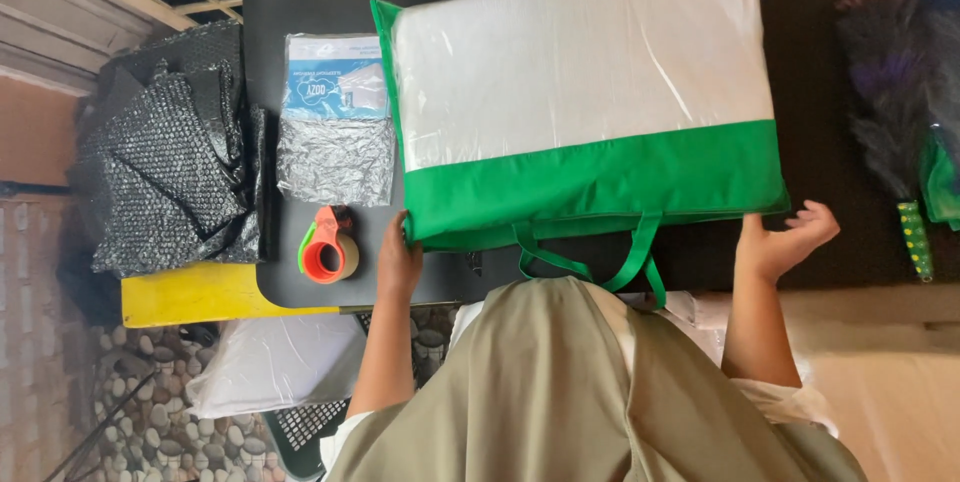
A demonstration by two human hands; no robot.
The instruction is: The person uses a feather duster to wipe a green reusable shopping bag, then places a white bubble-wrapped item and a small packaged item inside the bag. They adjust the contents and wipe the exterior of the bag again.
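The large flat bag of green fabric with a clear plastic front over white padding (585, 92) lies on the dark table (310, 2), filling the centre and upper right of the frame, its green handles (590, 257) hanging off the near edge toward me. My left hand (398, 260) rests at the bag's lower left corner, fingers curled on the green edge; I can't tell if it truly pinches the fabric or only presses it. My right hand (785, 237) sits at the lower right corner, palm open, fingers spread, touching or just beside the edge and gripping nothing. So the bag lies between the two hands, above both.

The risk I judge: with one hand open, any pull from the left alone would swing the bag and sweep the orange-and-green tape dispenser (328, 245) or the silver foil pouch with a blue label (335, 117), both just beside it. The black bubble wrap (170, 162) lies further left.
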